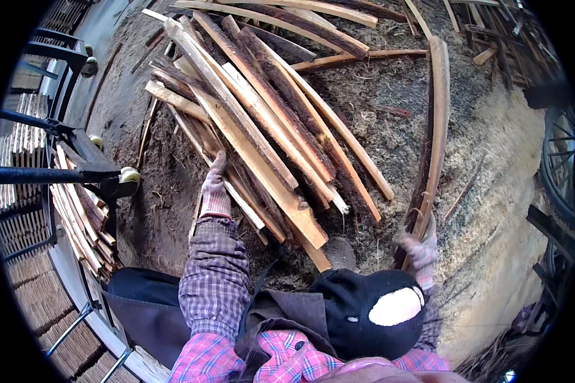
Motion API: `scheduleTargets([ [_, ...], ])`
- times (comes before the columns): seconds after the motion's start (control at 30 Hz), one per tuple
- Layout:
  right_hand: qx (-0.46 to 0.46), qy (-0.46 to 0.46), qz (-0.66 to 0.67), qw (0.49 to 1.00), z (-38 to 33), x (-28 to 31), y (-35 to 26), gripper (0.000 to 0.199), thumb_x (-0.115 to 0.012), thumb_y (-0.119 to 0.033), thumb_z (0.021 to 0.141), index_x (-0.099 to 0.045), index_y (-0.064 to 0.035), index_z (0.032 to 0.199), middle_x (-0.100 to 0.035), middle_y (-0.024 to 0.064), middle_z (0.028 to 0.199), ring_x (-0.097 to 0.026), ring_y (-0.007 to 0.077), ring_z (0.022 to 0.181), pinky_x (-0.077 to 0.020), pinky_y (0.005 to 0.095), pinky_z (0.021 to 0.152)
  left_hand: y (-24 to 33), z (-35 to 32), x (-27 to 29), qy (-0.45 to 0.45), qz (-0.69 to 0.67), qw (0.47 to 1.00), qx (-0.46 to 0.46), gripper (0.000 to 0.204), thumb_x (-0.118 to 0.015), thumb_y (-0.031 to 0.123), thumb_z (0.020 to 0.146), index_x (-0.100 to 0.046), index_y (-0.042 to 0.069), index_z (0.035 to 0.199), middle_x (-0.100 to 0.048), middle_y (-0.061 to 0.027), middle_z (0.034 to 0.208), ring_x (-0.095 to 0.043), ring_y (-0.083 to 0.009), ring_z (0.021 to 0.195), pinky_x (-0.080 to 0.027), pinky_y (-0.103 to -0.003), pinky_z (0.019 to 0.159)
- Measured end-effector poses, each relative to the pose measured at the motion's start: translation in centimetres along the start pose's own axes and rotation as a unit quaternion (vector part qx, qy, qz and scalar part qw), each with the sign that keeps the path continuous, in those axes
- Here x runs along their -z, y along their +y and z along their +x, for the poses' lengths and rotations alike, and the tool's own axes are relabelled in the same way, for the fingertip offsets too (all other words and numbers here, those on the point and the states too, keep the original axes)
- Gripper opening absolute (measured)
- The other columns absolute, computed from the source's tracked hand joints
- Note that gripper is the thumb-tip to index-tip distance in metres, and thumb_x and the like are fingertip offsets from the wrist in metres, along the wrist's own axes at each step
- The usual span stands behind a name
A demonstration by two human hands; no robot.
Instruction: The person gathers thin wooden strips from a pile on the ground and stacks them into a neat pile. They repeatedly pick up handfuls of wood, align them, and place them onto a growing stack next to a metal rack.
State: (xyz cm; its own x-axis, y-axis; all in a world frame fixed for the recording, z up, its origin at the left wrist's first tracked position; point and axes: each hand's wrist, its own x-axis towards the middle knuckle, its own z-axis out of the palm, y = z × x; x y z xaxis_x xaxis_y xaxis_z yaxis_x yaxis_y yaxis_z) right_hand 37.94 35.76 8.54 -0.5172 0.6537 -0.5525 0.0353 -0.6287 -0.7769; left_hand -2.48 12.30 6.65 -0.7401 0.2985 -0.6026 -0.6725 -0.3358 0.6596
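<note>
A pile of long rough wood strips (249,121), some with bark on them, lies on the ground in front of me. My left hand (214,188), in a light knitted glove, rests against the pile's left side with its fingers stretched along the outer strips. At the right, a long curved bark-edged strip (438,121) runs away from me, apart from the pile. Around its near end my right hand (420,252), also gloved and slightly blurred, is closed.
More strips (313,16) lie beyond the pile, and loose scraps (492,38) at the far right. A black metal frame with small wheels (131,179) stands at the left, beside stacked boards (45,281). Sawdust (485,249) covers the ground; a spoked wheel (561,159) is at the right edge.
</note>
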Motion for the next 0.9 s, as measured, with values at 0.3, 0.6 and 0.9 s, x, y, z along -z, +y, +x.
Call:
scheduleTargets([
  [0.3, 0.352, -0.051, -0.507, 0.785, 2.7, -17.2, -10.2, 0.078, -0.072, -0.019, 0.066, -0.031, 0.0002, 0.130, -0.058, 0.0203, 0.107, -0.063, 0.0277, 0.088, -0.0536, 0.0359, 0.076, 0.7, -1.8, 0.6, 0.006, -0.001, 1.000, 0.008, 0.044, -0.034, 0.020, 0.094, -0.030, 0.004, 0.135, -0.032, -0.0092, 0.139, -0.030, -0.0186, 0.128, -0.025, -0.032, 0.107],
  [0.6, 0.072, -0.168, -0.865, 0.467, 10.8, -28.6, -9.7, 0.089, -0.065, -0.040, 0.075, -0.011, -0.0132, 0.140, -0.044, 0.0191, 0.123, -0.050, 0.0290, 0.110, -0.0423, 0.0393, 0.092, -0.1, -1.9, 0.1, -0.016, -0.044, 0.997, 0.061, 0.044, -0.037, 0.023, 0.094, -0.032, 0.006, 0.135, -0.034, -0.0086, 0.138, -0.032, -0.0185, 0.128, -0.027, -0.033, 0.107],
  [0.9, 0.125, -0.194, -0.612, 0.756, 20.5, -30.1, -15.4, 0.088, -0.061, -0.047, 0.074, -0.018, -0.0016, 0.136, -0.026, 0.0189, 0.136, -0.028, 0.0284, 0.126, -0.0295, 0.0350, 0.103, -0.7, -0.3, 1.9, 0.034, -0.030, 0.989, 0.140, 0.054, -0.028, 0.006, 0.087, -0.017, 0.006, 0.140, -0.019, -0.0065, 0.145, -0.017, -0.0166, 0.134, -0.017, -0.031, 0.110],
])
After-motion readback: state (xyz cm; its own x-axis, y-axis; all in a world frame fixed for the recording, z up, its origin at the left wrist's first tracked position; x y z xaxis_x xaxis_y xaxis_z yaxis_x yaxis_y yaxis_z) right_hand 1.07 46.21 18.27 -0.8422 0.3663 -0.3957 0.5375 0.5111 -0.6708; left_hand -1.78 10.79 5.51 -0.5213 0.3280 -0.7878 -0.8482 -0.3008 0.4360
